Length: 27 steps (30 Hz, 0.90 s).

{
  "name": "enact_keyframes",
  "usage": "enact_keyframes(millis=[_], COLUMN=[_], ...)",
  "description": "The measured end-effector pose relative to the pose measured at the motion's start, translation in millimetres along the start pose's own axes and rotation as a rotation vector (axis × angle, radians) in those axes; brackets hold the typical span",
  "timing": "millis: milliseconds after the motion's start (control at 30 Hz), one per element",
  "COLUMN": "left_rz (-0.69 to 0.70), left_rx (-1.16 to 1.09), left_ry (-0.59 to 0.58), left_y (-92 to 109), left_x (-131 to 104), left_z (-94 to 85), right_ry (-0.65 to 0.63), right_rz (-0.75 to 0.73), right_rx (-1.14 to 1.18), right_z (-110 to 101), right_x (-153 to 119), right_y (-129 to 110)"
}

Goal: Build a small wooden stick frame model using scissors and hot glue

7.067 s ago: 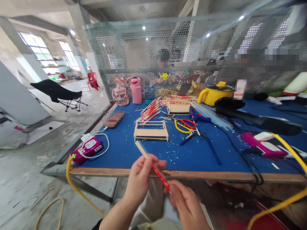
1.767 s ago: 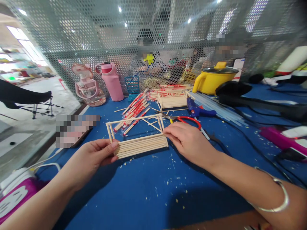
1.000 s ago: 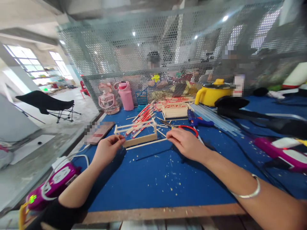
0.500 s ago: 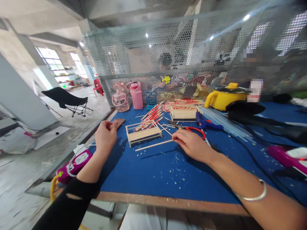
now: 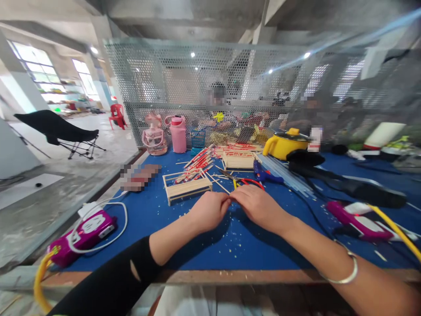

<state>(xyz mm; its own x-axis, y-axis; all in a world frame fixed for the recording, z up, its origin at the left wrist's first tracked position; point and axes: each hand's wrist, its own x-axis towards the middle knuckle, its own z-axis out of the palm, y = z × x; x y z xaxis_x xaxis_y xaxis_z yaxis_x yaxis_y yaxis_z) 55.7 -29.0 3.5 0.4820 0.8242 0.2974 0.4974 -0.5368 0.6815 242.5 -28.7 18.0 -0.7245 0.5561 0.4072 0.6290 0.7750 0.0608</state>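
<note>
Having left its place near the phone (image 5: 141,177), the left hand (image 5: 208,210) is now meeting the right hand (image 5: 255,202) above the counter (image 5: 197,254), going by the head view. Their fingers (image 5: 235,195) are bending inward and coming together at the tips; whether they are clamping on anything, one cannot tell, since the hands are covering that spot. A loose stick (image 5: 219,183) is slanting toward the fingertips, and it is unclear whether it is touching them. Just left of the left hand, the near rack (image 5: 189,188) is standing on the counter, its open frame rising at the back. Wrapped sticks (image 5: 199,160) are lying in a pile behind it, and the far rack (image 5: 239,163) is standing to their right. Beyond the right hand, scissors (image 5: 252,180) are lying partly hidden, with a glue gun (image 5: 268,174) resting just behind them and clear rods (image 5: 289,177) spreading to the right. A yellow pot (image 5: 285,145) is sitting farther back, while a pink bottle (image 5: 178,137) is standing near the mesh screen (image 5: 184,83). Pale crumbs are dotting the counter around the hands.
</note>
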Motion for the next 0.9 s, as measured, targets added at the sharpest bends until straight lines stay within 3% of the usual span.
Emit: enact_keyframes(millis=[67, 133, 200, 367, 567, 767, 900], left_rz=[-0.145, -0.289, -0.378, -0.527, -0.614, -0.629, -0.603], left_rx=[-0.188, -0.368, -0.474, -0.673, -0.809, -0.879, -0.908], left_ry=[0.038, 0.052, 0.04, -0.013, 0.027, 0.044, 0.089], left_y=[-5, -11, -16, -22, -23, -25, -25], left_x=[-4, -6, -6, -1, 2, 2, 2], left_z=[-4.8, -8.9, -11.4, -8.7, -5.0, -3.7, -4.9], right_ry=[-0.041, -0.101, -0.185, -0.369, -0.406, -0.351, -0.323], right_rz=[0.227, 0.55, 0.709, 0.763, 0.88, 0.911, 0.987], right_rx=[0.06, 0.038, -0.003, 0.021, 0.142, 0.389, 0.799], right_z=[0, 4, 11, 25, 13, -20, -37], right_x=[2, 5, 8, 17, 25, 10, -6], right_y=[8, 24, 42, 69, 72, 47, 14])
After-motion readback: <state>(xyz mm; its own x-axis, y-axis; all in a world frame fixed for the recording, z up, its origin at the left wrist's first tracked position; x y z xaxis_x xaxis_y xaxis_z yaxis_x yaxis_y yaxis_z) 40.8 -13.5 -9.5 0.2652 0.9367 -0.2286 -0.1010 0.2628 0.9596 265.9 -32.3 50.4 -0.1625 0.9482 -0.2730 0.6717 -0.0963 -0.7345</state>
